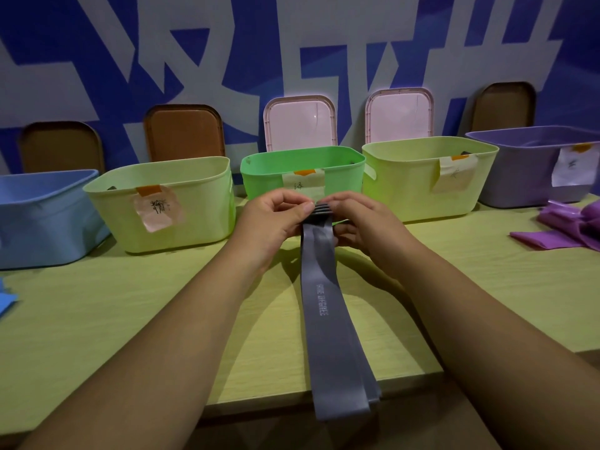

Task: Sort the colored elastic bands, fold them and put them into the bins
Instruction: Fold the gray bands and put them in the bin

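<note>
A long grey elastic band (328,319), folded in several layers, runs from my hands down over the near table edge. My left hand (272,222) and my right hand (360,222) pinch its folded far end together, just in front of the green bin (344,170). A row of labelled bins stands behind: a blue bin (42,219), a pale yellow-green bin (201,203), the green one, another yellow-green bin (406,190) and a purple bin (519,170).
Purple bands (565,228) lie heaped at the right of the yellow-green table (130,319). A blue band (6,297) shows at the left edge. Brown and pink lids (300,125) lean on the wall behind the bins.
</note>
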`<move>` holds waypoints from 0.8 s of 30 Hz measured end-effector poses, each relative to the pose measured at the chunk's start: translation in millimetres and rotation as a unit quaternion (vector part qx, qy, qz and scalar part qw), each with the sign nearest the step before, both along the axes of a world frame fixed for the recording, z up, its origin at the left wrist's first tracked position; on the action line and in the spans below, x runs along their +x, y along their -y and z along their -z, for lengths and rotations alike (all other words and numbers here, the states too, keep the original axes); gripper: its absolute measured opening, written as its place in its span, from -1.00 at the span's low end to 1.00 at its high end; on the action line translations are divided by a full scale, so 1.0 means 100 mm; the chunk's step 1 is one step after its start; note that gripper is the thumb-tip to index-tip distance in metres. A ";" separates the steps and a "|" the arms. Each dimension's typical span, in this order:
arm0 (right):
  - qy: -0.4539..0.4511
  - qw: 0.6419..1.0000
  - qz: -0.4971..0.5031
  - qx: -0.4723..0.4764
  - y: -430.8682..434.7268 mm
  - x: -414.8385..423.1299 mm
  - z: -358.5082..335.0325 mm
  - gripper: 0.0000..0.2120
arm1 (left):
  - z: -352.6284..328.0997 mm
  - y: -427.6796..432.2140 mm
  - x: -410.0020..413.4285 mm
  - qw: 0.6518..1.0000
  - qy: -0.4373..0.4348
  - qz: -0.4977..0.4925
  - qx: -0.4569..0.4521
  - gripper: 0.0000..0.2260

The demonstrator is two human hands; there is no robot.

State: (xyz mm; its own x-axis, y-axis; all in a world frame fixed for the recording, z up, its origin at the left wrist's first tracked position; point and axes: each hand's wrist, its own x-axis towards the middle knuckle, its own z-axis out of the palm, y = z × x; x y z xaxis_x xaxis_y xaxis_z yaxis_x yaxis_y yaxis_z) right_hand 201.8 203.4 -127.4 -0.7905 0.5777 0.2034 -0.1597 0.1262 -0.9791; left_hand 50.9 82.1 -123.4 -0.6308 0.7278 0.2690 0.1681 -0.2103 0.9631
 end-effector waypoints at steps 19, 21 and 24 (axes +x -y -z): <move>0.018 0.994 0.046 0.098 -0.06 -0.06 0.06 -0.87 | 0.05 0.00 0.03 0.997 0.023 0.024 -0.063 -0.73; 0.006 0.995 0.043 0.086 -0.06 -0.07 0.06 -0.88 | 0.06 -0.01 0.01 0.998 0.017 0.023 -0.056 -0.78; -0.004 0.997 0.035 0.074 -0.07 -0.07 0.05 -0.90 | 0.05 -0.02 -0.01 0.998 -0.004 0.019 -0.054 -0.85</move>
State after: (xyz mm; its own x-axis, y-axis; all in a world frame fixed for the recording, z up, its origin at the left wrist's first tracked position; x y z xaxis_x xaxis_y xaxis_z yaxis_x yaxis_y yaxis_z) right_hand 195.0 210.1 -132.4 -0.7469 0.5949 0.2969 -0.1531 0.2807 -0.9475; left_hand 49.8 84.3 -128.3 -0.5994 0.7769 0.1927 0.1706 -0.1112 0.9790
